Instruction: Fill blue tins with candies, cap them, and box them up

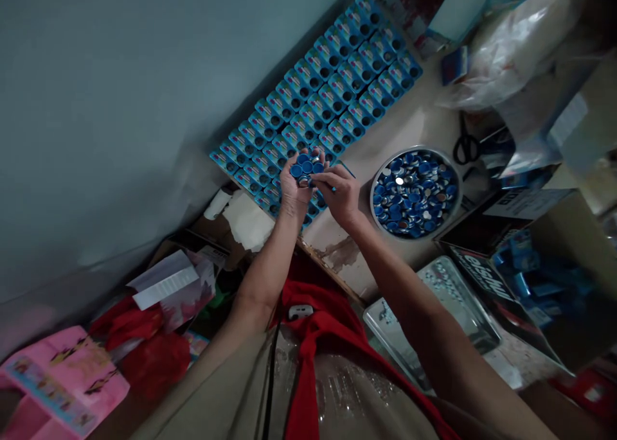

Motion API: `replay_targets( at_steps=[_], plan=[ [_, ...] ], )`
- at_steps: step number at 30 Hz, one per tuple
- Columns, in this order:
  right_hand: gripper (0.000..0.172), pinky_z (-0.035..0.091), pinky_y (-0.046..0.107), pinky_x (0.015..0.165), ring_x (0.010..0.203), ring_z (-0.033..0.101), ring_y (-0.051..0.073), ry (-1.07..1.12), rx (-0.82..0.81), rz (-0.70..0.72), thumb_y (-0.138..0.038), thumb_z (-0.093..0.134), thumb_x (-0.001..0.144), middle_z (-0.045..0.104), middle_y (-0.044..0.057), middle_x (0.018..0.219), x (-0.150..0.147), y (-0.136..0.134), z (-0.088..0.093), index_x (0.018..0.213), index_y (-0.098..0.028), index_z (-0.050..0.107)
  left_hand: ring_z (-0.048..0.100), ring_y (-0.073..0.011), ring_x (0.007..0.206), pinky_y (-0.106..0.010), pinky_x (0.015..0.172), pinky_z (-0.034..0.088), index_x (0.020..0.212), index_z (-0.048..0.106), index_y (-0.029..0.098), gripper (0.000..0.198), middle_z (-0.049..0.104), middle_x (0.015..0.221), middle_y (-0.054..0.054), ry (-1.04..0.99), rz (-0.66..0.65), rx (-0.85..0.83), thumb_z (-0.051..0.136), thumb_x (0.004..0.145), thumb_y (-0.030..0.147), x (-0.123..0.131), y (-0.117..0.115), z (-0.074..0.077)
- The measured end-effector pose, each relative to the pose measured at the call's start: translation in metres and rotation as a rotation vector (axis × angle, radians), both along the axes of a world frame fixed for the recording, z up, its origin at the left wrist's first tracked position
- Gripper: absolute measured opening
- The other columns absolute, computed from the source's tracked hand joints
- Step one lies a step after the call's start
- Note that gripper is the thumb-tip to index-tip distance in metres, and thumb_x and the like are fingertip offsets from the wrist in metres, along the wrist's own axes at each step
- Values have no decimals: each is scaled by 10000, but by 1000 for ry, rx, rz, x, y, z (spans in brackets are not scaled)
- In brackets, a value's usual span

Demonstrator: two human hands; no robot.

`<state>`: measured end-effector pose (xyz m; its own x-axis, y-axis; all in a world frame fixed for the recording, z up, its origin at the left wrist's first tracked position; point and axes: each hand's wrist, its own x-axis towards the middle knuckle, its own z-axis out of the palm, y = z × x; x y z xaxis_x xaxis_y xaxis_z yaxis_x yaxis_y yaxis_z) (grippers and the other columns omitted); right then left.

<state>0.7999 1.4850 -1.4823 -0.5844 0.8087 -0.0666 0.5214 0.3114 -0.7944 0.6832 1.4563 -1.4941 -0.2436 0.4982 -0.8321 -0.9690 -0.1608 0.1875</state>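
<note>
My left hand (294, 193) is cupped palm up and holds a cluster of small blue round tins (305, 167). My right hand (341, 193) pinches at one tin at the edge of that cluster, fingers closed. Both hands hover over the near end of rows of blue cardboard boxes (318, 99), each with round holes, laid out against the wall. A round metal bowl (416, 193) full of several blue tins sits just right of my right hand.
Black scissors (466, 148) lie behind the bowl. A metal tray (434, 311) rests under my right forearm. An open cardboard box (535, 273) with blue packs stands at right. A plastic bag (515, 42), red cloth (318, 311) and pink packaging (62, 376) surround the work surface.
</note>
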Motion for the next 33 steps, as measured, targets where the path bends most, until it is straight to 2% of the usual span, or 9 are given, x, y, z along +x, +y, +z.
replay_targets(
  at_steps=[3,6,9,12,18,21,24,29,33],
  plan=[
    [122,616,380,978,1023,760,225,95,-51,-102,-305,697,1019,783,38,1020,2,14,-2,970,-283,807,754,-272,1371,-481,1208,578,1061,789,253,205,860,1151,-69,-45,-31,17,589,1048,295,5,0,0],
    [149,626,376,877,897,734,207,117,-98,-243,-362,644,1042,771,21,957,29,37,-7,1021,-267,757,752,-271,1372,-523,1199,589,1003,756,252,238,848,1177,-65,-86,-40,110,547,1082,334,1,-1,6],
    [77,612,381,841,838,717,218,-74,-114,-282,-311,711,959,787,35,916,69,49,-14,976,-253,759,743,-262,1386,-523,1211,594,946,726,264,288,835,1195,-67,-67,-46,139,515,1107,374,-8,-2,13],
    [71,598,387,867,867,747,250,-333,-98,-176,-223,753,854,808,56,919,87,40,-21,915,-236,788,728,-272,1410,-532,1225,586,935,727,270,276,828,1189,-69,-57,-73,121,532,1102,371,-15,-3,17],
    [62,523,355,793,968,745,274,-611,60,-72,-204,750,855,800,79,1053,68,33,-40,893,-252,760,700,-311,1456,-577,1204,590,976,714,245,249,815,1207,-69,-19,-121,93,539,1100,371,-12,-1,11],
    [212,498,365,776,959,731,308,-694,14,-137,-247,878,782,776,56,970,65,49,-47,860,-267,682,690,-325,1468,-614,1195,585,983,710,241,288,806,1246,-65,-72,-109,153,502,1118,387,-13,0,6],
    [295,496,375,792,914,721,313,-715,-61,-156,-260,919,772,724,28,849,64,58,-41,864,-275,640,696,-340,1455,-625,1210,570,987,725,243,259,807,1268,-68,-136,-81,183,550,1106,392,-14,1,5],
    [87,522,374,861,989,714,277,-439,78,-85,-290,784,959,746,55,997,48,31,-9,1023,-271,730,688,-335,1470,-567,1213,579,1017,749,236,207,816,1279,-75,-92,-70,123,607,1087,370,-11,0,7],
    [126,550,348,860,983,710,236,-220,202,-2,-312,698,1035,756,67,1075,22,5,-6,1103,-276,797,696,-301,1469,-528,1217,578,968,741,223,314,824,1255,-66,-56,-58,109,507,1128,356,-4,2,2]
  ],
)
